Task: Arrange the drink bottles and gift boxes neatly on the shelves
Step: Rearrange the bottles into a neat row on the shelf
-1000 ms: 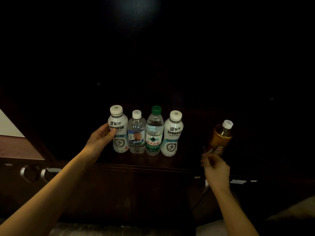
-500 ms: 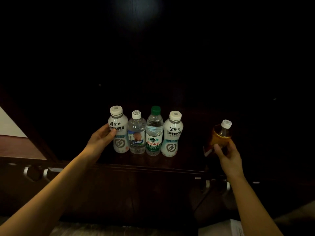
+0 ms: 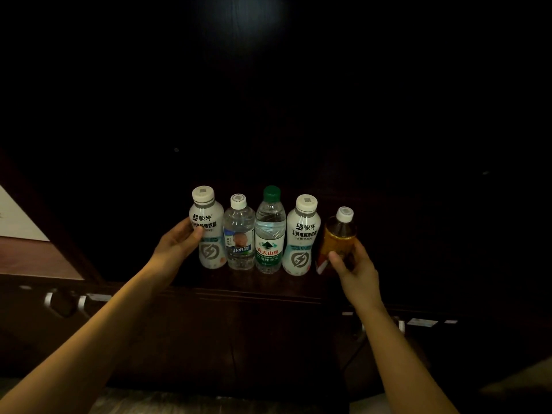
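Five drink bottles are lined up on a dark wooden shelf [image 3: 257,289], with a hand at each end of the row.

The left hand [image 3: 176,246] is curled partly closed around the left side of the leftmost white bottle [image 3: 207,231], the thumb laid across its label. Just right of it a small clear bottle [image 3: 239,234] with a white cap is stood, then a taller green-capped water bottle [image 3: 269,234], then a second white bottle [image 3: 302,237]; all four are upright and set close together, side by side. At the right end an amber tea bottle [image 3: 339,237] is gripped low down by the right hand [image 3: 357,268], fingers wrapped around its label, and is held just beside the second white bottle, tilted slightly. Whether its base is resting on the shelf cannot be told.
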`<state>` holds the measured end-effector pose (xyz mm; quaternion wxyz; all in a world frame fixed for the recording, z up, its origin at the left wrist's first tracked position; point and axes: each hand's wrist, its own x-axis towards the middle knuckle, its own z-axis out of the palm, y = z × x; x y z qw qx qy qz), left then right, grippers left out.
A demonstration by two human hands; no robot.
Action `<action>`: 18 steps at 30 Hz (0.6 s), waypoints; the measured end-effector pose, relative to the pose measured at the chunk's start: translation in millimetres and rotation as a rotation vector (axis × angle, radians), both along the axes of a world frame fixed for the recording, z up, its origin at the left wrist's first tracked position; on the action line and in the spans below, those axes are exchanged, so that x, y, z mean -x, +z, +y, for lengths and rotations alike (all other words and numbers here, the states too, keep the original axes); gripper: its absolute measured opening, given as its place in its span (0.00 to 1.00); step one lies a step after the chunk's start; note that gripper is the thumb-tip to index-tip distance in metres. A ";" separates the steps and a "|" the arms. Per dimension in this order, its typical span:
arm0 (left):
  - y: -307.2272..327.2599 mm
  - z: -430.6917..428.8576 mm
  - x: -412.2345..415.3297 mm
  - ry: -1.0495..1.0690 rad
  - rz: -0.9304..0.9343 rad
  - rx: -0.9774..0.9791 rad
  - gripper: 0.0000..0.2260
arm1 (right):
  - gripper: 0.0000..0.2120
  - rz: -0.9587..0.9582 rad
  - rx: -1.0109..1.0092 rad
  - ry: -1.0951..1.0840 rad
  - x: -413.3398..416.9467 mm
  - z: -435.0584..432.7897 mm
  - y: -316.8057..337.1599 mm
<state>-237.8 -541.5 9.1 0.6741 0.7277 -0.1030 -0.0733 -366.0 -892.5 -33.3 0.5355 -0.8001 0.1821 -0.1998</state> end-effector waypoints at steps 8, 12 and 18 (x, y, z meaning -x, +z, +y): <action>0.9 -2.0 2.0 0.001 -0.001 -0.002 0.19 | 0.31 0.028 0.012 0.002 -3.1 9.7 -0.2; 2.7 -4.8 5.3 0.003 -0.024 -0.025 0.24 | 0.32 0.054 0.030 0.025 -1.7 8.9 3.7; 8.1 -4.2 7.5 0.018 -0.037 -0.112 0.22 | 0.36 0.129 0.114 0.064 5.2 9.2 11.4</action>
